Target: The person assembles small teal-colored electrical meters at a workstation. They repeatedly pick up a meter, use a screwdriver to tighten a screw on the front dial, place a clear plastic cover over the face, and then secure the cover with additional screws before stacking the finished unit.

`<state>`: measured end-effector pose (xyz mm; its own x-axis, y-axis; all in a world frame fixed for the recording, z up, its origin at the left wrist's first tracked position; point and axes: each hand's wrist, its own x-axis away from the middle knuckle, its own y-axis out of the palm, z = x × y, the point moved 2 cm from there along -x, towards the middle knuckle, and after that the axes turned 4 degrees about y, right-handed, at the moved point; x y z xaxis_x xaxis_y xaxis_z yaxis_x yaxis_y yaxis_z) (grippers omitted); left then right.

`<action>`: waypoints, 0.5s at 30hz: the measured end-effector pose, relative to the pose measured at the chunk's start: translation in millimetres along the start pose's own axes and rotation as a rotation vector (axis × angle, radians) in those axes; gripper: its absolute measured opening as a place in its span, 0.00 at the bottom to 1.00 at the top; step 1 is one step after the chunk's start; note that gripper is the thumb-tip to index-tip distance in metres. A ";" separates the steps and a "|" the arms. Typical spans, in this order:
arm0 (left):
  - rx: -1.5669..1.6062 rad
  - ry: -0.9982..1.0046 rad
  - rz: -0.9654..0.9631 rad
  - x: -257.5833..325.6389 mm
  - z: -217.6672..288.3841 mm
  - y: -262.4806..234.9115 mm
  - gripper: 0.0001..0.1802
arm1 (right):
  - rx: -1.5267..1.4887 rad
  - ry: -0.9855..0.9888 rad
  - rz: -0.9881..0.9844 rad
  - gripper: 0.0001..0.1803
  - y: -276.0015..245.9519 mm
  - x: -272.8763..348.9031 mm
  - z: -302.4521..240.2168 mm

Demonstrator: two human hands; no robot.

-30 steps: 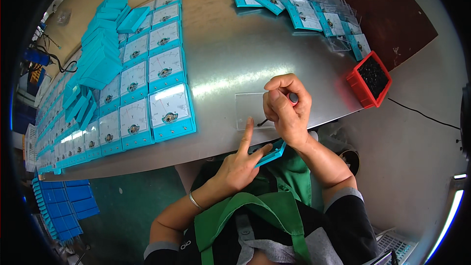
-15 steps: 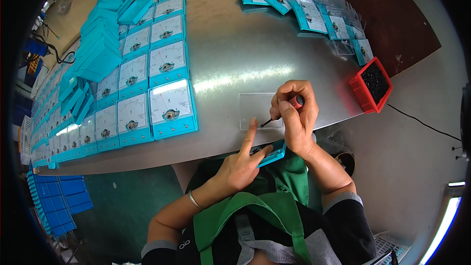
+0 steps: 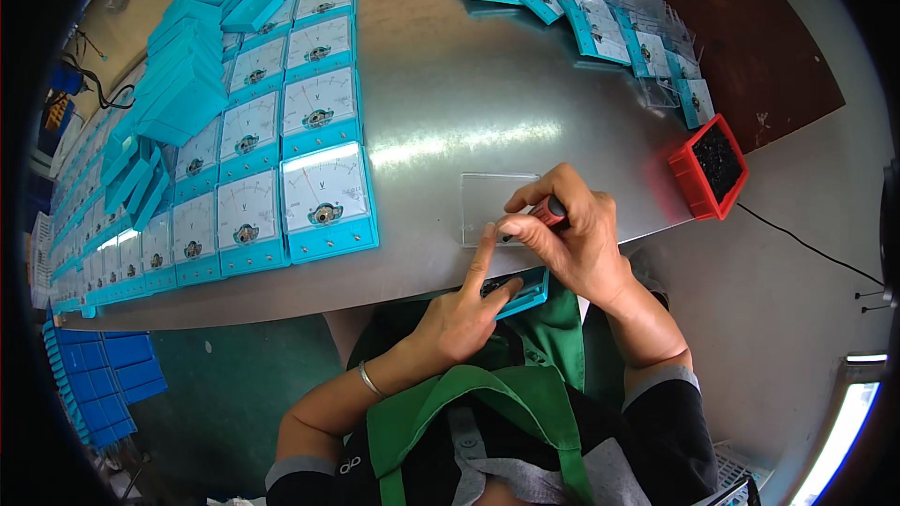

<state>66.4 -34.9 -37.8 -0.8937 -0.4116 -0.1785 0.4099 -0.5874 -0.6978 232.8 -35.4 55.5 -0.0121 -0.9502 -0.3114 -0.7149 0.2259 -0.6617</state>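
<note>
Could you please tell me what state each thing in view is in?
Left hand: holding the turquoise case, index finger extended
Right hand: closed around the screwdriver
Screwdriver: gripped, handle partly covered
Turquoise case: held, partly covered
Clear cover: flat on the table, partly hidden
Red bin: open, filled with small black pieces
Meters: set in rows, faces up
Turquoise shells: heaped on the meters
Far-right cases: overlapping, dials showing
Strip light: lit

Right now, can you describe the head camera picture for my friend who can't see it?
A person's right hand grips a red-handled tool over a clear panel on a metal table, while the left hand touches a teal case near the lap. White-faced meters line the left; a red bin of black parts sits at right.
</note>
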 end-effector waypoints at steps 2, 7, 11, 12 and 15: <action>-0.010 0.009 0.015 0.6 -2.2 1.5 0.29 | -0.184 0.066 -0.066 0.12 -0.3 -5.4 -7.3; -0.006 0.009 0.016 2.5 -7.0 5.8 0.31 | -0.246 0.269 -0.032 0.12 -0.7 1.3 -3.4; 0.026 -0.013 -0.035 3.0 -5.6 3.3 0.32 | -0.270 0.296 0.014 0.12 2.1 9.2 -1.9; 0.032 -0.010 -0.040 2.8 -5.4 2.1 0.32 | -0.272 0.280 0.022 0.12 2.2 11.0 -1.8; 0.015 0.003 -0.063 2.5 -7.6 0.9 0.33 | -0.239 0.162 0.036 0.12 6.0 12.7 6.4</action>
<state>63.2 -31.1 -44.1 -0.9184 -0.3715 -0.1361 0.3552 -0.6225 -0.6974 232.9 -44.8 43.2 -0.1384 -0.9688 -0.2057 -0.8565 0.2213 -0.4663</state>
